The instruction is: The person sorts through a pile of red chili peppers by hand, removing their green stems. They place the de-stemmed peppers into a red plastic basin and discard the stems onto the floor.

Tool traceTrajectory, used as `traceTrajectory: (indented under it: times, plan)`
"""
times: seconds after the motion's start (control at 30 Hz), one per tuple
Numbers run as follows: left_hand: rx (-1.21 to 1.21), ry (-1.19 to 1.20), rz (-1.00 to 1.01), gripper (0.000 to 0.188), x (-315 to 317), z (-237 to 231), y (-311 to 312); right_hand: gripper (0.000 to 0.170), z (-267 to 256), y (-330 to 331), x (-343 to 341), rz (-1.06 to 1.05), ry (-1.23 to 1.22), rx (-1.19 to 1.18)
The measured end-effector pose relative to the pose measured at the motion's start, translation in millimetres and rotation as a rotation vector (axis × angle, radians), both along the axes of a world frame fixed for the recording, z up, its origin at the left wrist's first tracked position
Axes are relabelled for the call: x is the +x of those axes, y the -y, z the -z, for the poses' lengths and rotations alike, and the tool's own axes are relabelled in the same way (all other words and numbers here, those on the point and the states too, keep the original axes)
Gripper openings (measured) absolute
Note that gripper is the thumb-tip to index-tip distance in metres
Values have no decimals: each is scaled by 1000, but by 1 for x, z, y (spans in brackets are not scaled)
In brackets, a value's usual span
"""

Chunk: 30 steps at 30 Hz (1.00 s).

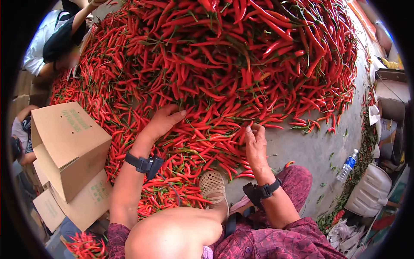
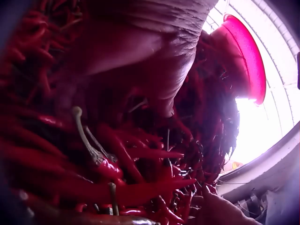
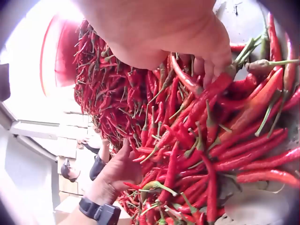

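Peppers (image 1: pixel 207 134) between the hands, many with long axes crosswise, just left of the right hand (image 1: pixel 257 149), its fingers partly bent (any hold cannot be told); left hand (image 1: pixel 161 123) among peppers, thumb extended, fingertips and grip hidden.

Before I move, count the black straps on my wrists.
2: one black strap at the wrist of your left hand, another black strap at that of your right hand. Both are visible.
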<state>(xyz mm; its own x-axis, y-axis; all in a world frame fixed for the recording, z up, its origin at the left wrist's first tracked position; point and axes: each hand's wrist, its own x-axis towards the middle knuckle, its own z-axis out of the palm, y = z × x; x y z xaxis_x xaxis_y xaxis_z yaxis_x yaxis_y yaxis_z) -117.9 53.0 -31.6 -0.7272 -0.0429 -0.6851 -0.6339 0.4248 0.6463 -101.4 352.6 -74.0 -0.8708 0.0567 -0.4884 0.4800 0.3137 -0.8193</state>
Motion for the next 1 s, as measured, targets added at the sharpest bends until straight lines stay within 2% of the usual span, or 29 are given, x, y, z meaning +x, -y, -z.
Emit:
traceTrajectory:
  times: [0.07,0.17,0.2,0.23,0.27,0.3,0.33,0.37,0.4,0.47,0.5,0.6,0.63,0.73,0.77,0.87,0.9,1.0]
  plan:
    - [25,-72,24,47,5,2,0,38,5,-2,2,6,-11,15]
    - [336,112,-203,54,10,13,4,34,-5,9,-7,166,324,-423]
    - [337,136,-157,56,8,10,4,34,-11,11,-12,210,443,-557]
    - [336,160,-107,59,5,7,3,36,-17,12,-17,177,489,-553]
    - [336,188,-55,62,2,4,2,37,-11,13,-15,51,353,-476]
    - [141,93,98,68,0,2,0,38,-11,17,-15,-73,220,-393]
    - [131,70,96,69,2,4,-4,40,-12,19,-12,-198,94,-306]
    - [123,49,92,70,3,6,-7,44,-16,17,-9,-325,132,-91]
    - [110,18,87,71,2,5,-9,45,-14,22,-10,-276,180,-256]
    - [363,139,31,73,2,-2,-11,47,-11,29,-10,-167,275,-588]
    - [488,201,8,75,1,-5,-12,51,-35,29,-16,-111,473,-634]
    - [589,202,67,75,12,-2,-16,54,-23,31,-2,-274,321,-687]
    - [563,206,50,73,15,-2,-16,56,-30,29,-4,-255,408,-690]
    - [470,195,-16,68,20,-9,-15,60,-17,44,2,-227,385,-878]
    - [426,165,-25,65,22,-9,-18,66,-16,45,2,-213,447,-904]
    - [427,125,17,60,26,-21,-20,65,-20,44,1,-223,510,-958]
    - [535,172,-40,52,29,-22,-20,66,-23,41,1,-229,530,-995]
    - [543,81,-13,55,38,-23,-19,67,-28,36,4,-351,555,-990]
